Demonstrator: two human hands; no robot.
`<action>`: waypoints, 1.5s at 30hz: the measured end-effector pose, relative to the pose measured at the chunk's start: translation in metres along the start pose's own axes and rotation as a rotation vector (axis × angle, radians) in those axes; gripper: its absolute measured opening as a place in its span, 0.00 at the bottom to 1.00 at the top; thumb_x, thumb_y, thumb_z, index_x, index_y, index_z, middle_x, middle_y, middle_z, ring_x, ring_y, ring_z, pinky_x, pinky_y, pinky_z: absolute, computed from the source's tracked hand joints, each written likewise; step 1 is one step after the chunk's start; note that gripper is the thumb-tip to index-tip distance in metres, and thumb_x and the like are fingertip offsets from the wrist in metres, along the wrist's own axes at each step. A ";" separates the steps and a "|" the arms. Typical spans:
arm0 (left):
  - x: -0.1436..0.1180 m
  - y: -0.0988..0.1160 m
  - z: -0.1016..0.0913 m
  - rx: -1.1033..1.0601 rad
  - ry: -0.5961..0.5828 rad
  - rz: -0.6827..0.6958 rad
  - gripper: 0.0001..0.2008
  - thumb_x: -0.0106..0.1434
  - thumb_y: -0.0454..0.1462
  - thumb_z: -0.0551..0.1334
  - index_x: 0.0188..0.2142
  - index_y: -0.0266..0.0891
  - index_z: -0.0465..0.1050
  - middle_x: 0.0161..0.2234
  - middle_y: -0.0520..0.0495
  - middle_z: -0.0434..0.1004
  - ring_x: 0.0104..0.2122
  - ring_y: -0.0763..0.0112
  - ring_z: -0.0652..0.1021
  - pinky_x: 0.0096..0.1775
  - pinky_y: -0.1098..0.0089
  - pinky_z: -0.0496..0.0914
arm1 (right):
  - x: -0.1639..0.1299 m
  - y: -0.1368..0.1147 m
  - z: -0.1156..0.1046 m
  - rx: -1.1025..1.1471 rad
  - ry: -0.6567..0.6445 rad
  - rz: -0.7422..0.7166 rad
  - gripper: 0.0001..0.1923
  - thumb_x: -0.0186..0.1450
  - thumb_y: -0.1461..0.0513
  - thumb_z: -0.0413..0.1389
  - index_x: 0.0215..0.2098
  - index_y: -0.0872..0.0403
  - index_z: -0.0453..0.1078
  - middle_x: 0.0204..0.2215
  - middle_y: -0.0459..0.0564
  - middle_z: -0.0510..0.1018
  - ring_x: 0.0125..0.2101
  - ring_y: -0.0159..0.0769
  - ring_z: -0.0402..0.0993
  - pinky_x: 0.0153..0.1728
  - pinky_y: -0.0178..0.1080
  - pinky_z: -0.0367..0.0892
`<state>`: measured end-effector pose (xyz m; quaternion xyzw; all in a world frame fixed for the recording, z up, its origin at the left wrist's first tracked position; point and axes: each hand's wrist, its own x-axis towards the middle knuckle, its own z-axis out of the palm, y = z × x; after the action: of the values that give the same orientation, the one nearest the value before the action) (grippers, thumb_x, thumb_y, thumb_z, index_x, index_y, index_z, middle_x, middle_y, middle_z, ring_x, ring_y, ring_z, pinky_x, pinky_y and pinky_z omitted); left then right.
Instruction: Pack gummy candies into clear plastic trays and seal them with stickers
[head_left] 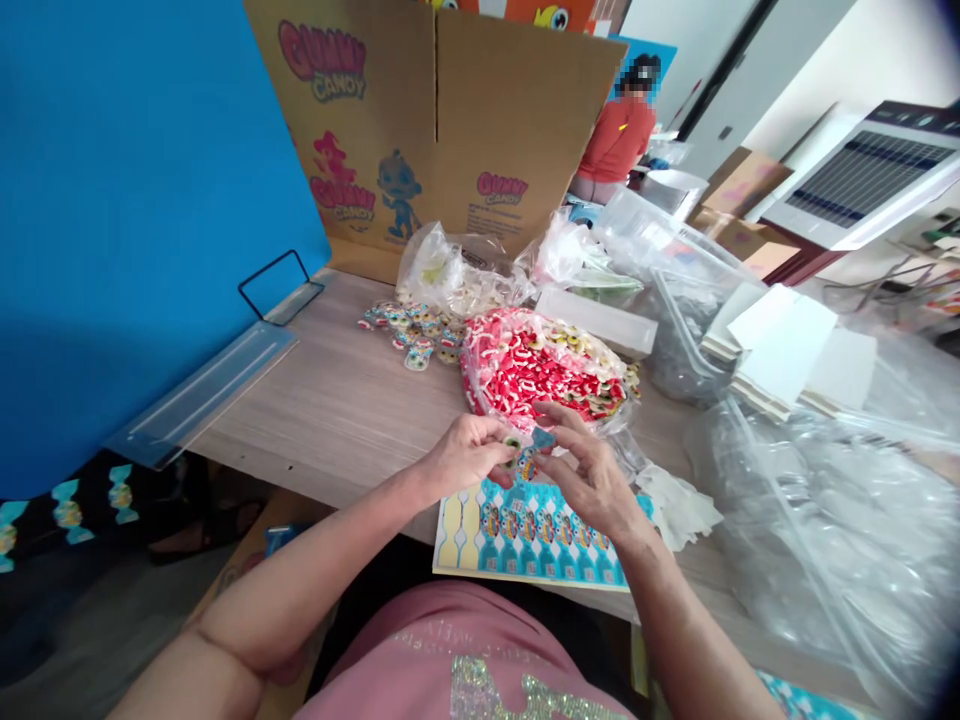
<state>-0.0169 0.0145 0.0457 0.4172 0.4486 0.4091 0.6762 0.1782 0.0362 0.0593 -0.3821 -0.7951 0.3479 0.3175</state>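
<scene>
Head view: a small candy piece [525,452], blue-wrapped with a round eye-like gummy at its left end, sits pinched between both hands just above the near edge of the table [337,400]. Its long axis runs roughly left to right, tilted slightly up toward the right, with the gummy end pointing at the left hand [469,455]. The left grip is closed on that end, thumb and fingertips meeting around it. The right hand [592,475] grips the blue end, thumb and forefinger nearly shut on it, the other fingers spread loosely.

Directly below the hands lies a blue display card [525,545], its rows partly filled with like pieces, its yellow left strip bare. Just behind the hands is a clear bag of red and white gummies [540,370], heaped and open. Farther back and left, loose wrapped candies [409,330] are scattered on the table beside another plastic bag [450,270]. A cardboard box [450,120] printed "Gummy Candy" stands at the far edge. A blue panel [135,200] rises on the left; crumpled clear plastic [825,520] and white card stacks [780,355] fill the right. Another person in an orange top [619,140] sits beyond.
</scene>
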 end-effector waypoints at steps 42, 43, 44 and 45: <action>0.004 -0.013 0.000 0.169 0.013 -0.063 0.02 0.56 0.30 0.62 0.28 0.34 0.74 0.23 0.51 0.73 0.21 0.75 0.76 0.26 0.72 0.75 | -0.012 0.008 0.014 -0.063 0.000 0.008 0.06 0.66 0.63 0.53 0.35 0.54 0.72 0.30 0.47 0.76 0.30 0.34 0.72 0.34 0.39 0.65; 0.004 -0.013 0.000 0.159 0.008 -0.066 0.02 0.56 0.31 0.62 0.29 0.34 0.74 0.24 0.51 0.74 0.21 0.75 0.76 0.26 0.72 0.75 | -0.012 0.008 0.016 -0.096 0.020 -0.010 0.07 0.66 0.63 0.52 0.33 0.54 0.71 0.29 0.48 0.75 0.30 0.34 0.72 0.34 0.39 0.65; 0.003 -0.014 -0.001 0.144 0.002 -0.072 0.03 0.56 0.31 0.62 0.29 0.34 0.75 0.24 0.50 0.75 0.22 0.75 0.76 0.26 0.72 0.75 | -0.013 0.009 0.018 -0.128 0.046 -0.025 0.07 0.65 0.64 0.52 0.30 0.54 0.70 0.28 0.48 0.75 0.30 0.35 0.72 0.34 0.39 0.64; 0.002 -0.015 -0.001 0.127 -0.001 -0.080 0.03 0.56 0.31 0.62 0.30 0.34 0.75 0.25 0.50 0.75 0.22 0.75 0.77 0.27 0.72 0.75 | -0.014 0.009 0.021 -0.158 0.075 -0.038 0.08 0.65 0.64 0.52 0.28 0.54 0.69 0.28 0.48 0.75 0.30 0.35 0.72 0.34 0.39 0.64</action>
<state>-0.0143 0.0120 0.0309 0.4412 0.4897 0.3525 0.6643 0.1727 0.0227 0.0372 -0.4036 -0.8146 0.2634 0.3227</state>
